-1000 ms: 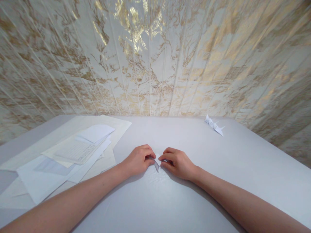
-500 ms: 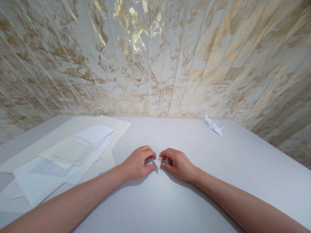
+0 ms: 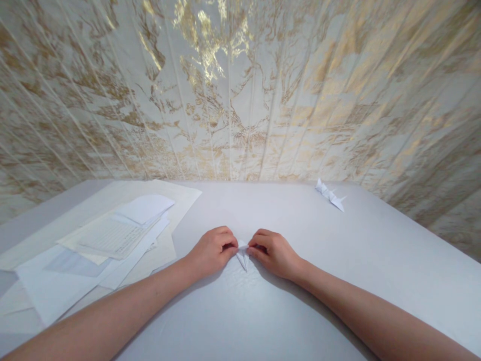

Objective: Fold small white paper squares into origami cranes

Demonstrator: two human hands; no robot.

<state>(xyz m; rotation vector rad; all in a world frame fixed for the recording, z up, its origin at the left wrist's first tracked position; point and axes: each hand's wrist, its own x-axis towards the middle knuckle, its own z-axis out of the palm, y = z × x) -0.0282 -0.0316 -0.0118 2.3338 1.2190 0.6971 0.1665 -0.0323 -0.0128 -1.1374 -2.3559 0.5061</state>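
Note:
Between my two hands is a small piece of folded white paper (image 3: 243,257), its narrow pointed end directed toward me. My left hand (image 3: 215,250) pinches its left side between thumb and fingers. On the opposite side, my right hand (image 3: 275,253) grips the paper's right edge in the same way. The fingertips cover both outer edges of the fold, so its full shape is partly hidden. Both hands rest low over the pale table.
Overlapping paper sheets (image 3: 75,281), some printed, spread over the left of the table (image 3: 210,321). Several small folded white paper figures (image 3: 329,194) sit in a row at the back right. A wall with a gold pattern (image 3: 240,90) rises behind the table's far edge.
My thumbs and fingers have closed in on the folded paper from both sides. Its point has turned to face me more squarely, showing more of its folds.

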